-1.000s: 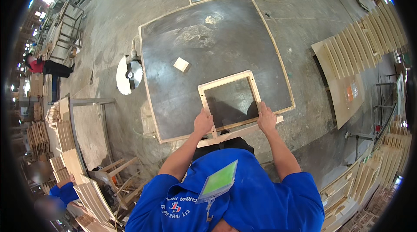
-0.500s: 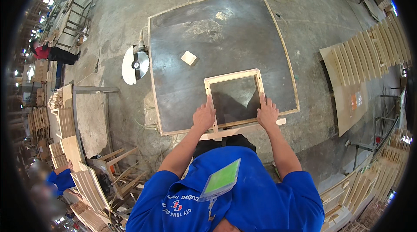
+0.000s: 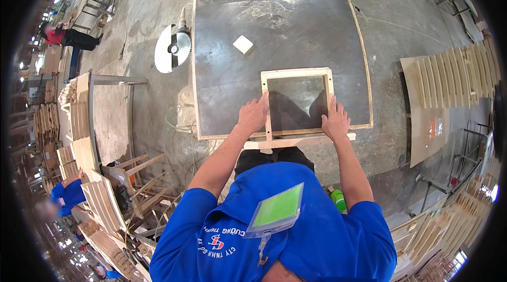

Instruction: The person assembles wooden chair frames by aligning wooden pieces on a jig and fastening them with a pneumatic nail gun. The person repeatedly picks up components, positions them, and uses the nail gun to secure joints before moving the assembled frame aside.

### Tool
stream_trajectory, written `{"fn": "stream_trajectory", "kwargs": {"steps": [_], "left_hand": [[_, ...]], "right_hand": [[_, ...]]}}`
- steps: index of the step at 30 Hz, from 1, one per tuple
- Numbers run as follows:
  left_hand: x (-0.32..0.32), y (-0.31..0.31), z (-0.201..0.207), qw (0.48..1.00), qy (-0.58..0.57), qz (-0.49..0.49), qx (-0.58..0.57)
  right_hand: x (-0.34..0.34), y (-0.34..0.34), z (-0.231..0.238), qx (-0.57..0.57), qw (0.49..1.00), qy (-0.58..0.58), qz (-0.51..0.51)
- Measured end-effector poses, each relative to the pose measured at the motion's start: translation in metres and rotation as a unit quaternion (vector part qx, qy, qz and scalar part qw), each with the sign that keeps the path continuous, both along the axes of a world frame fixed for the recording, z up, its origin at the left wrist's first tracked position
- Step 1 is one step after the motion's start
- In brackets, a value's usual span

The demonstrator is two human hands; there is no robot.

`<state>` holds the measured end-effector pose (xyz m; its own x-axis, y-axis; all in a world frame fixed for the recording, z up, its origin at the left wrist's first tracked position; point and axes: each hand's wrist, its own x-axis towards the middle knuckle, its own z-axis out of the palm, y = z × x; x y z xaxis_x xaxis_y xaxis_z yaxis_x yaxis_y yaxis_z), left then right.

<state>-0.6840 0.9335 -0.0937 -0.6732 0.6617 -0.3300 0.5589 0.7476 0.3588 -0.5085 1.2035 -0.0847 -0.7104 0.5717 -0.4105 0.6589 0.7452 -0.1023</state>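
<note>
A light wooden rectangular frame (image 3: 296, 74) lies on the dark-topped table (image 3: 222, 91), close to its near edge. Its longer near rail (image 3: 301, 142) sits at that edge and sticks out past the right side piece. My left hand (image 3: 253, 115) grips the left side piece, index finger stretched along it. Around the right side piece is my right hand (image 3: 336, 121), thumb on the inner side and the other fingers outside. Dark holes show near the frame's corners. Farther up the table, a small pale wooden block (image 3: 243, 44) lies apart from both hands.
A circular saw blade (image 3: 181, 48) stands beside the table's left edge. Stacked wooden slats (image 3: 449, 78) are at the right, and loose wooden pieces (image 3: 142, 181) at lower left. Other people (image 3: 68, 38) are at the far left. A green object (image 3: 338, 200) is by my right arm.
The whole view has shifted, so the table and block appear higher and farther right. Both hands stay on the frame; the right fingers look more spread.
</note>
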Motion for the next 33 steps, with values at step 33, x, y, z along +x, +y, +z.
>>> {"fn": "stream_trajectory", "kwargs": {"steps": [33], "left_hand": [[0.038,-0.046,0.018,0.998,-0.023,0.055,0.015]], "right_hand": [[-0.036,0.027,0.000,-0.055,0.982,0.099,0.149]]}}
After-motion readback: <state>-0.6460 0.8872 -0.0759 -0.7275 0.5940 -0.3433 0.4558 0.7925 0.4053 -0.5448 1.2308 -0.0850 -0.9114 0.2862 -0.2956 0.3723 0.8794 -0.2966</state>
